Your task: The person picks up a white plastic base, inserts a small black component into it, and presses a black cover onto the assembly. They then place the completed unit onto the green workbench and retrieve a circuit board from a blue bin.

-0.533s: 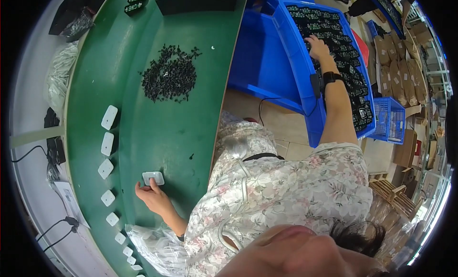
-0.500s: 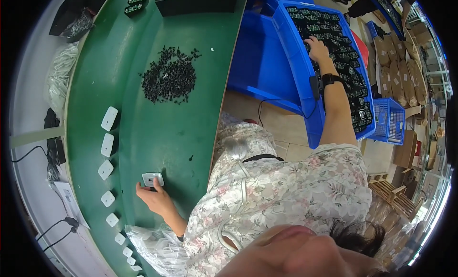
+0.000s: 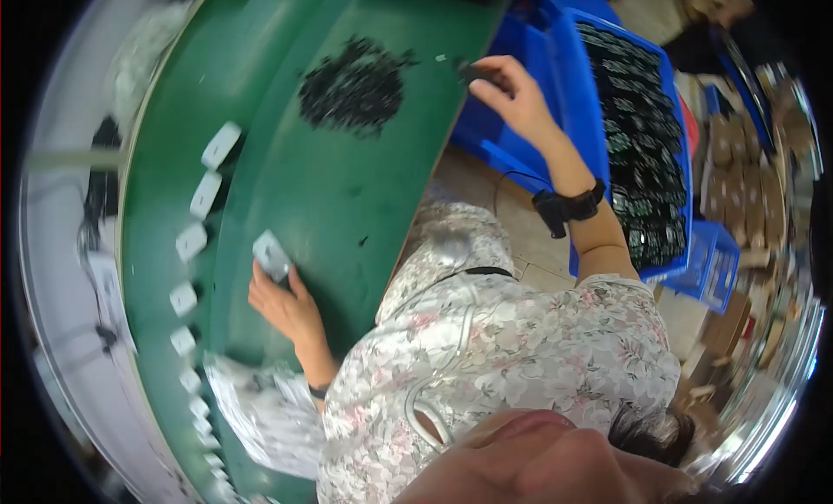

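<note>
My left hand (image 3: 288,306) is low over the green table, its thumb and fingers closed about the near end of a small white plastic case (image 3: 272,253). Up at the table's right edge, my right hand (image 3: 519,98) pinches a small dark piece (image 3: 474,74), which looks like a black circuit board but is blurred. To the right of that hand, a blue bin (image 3: 587,148) holds rows of similar black boards (image 3: 640,140). A heap of small black screws (image 3: 354,86) lies on the table, left of my right hand.
White plastic cases (image 3: 206,194) stand in a line along the table's left side. A clear plastic bag (image 3: 265,413) lies by my left forearm. One loose black screw (image 3: 363,242) rests near the table edge. A blue basket (image 3: 713,265) stands beyond the bin.
My right hand has left the blue bin and moved left to the table edge with a dark piece. The white case in my left hand has turned, and the whole view has shifted.
</note>
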Motion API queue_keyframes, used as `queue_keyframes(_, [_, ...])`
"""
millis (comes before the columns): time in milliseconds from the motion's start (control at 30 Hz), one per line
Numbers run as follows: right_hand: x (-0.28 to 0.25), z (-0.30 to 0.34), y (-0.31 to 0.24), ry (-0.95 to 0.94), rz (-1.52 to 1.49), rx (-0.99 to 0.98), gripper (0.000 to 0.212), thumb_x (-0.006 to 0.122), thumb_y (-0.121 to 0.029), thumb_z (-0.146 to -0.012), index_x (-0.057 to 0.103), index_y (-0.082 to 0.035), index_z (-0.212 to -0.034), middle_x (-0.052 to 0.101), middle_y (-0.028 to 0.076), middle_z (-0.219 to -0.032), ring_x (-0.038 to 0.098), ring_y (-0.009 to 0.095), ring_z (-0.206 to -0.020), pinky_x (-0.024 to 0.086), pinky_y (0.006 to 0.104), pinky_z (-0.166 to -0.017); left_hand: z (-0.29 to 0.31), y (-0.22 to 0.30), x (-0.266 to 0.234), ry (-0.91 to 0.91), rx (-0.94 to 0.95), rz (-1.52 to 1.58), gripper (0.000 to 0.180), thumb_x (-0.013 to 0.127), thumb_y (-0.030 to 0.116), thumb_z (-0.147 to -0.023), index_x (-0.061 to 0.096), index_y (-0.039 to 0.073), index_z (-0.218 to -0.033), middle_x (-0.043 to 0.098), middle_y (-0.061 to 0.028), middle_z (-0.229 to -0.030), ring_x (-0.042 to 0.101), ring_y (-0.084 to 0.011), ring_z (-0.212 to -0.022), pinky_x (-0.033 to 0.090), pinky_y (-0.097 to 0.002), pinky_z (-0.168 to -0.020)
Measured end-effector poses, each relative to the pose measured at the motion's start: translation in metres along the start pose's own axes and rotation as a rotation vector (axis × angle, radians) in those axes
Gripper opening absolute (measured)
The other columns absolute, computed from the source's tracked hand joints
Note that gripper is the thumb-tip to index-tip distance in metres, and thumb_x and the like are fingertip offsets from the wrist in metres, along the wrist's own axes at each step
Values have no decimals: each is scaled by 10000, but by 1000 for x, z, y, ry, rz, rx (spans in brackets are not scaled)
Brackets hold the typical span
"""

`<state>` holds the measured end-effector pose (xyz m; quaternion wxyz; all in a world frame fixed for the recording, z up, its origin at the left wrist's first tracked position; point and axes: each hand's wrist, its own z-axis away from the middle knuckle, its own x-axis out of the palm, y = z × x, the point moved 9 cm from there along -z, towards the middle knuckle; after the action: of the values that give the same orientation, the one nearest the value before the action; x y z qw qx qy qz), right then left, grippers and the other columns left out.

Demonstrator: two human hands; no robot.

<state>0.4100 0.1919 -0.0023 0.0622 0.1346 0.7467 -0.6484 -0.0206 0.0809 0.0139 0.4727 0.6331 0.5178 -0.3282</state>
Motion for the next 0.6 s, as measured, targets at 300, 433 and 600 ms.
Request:
queue_keyframes(300, [223,27,-84,-550,390,-187,182,614,-260,-874,616,-95,-951,595,75,-854,597,224,-787,466,296,-631,-15,5,4,113,-11,115,572,709,158,-737,473,45,-1245,533,-159,-1138,493,-350,-1031,389,-424,-866])
queue_keyframes(433, [234,19,-106,-416,921,-434,203,619,-299,-849,618,-101,-891,615,52,-840,592,231,-790,478,323,-618,-7,-4,2,56,-23,231,559,671,49,-726,479,71,-1250,545,-120,-1148,499,-317,-1061,386,-418,-872])
queue_keyframes(600, [233,46,-127,-641,578,-723,368,682,-197,-750,607,-71,-1087,610,97,-1037,571,280,-948,478,339,-800,-2,-3,0,15,-33,320,579,664,1,-704,478,73,-1248,566,-101,-1119,506,-298,-1060,380,-413,-891])
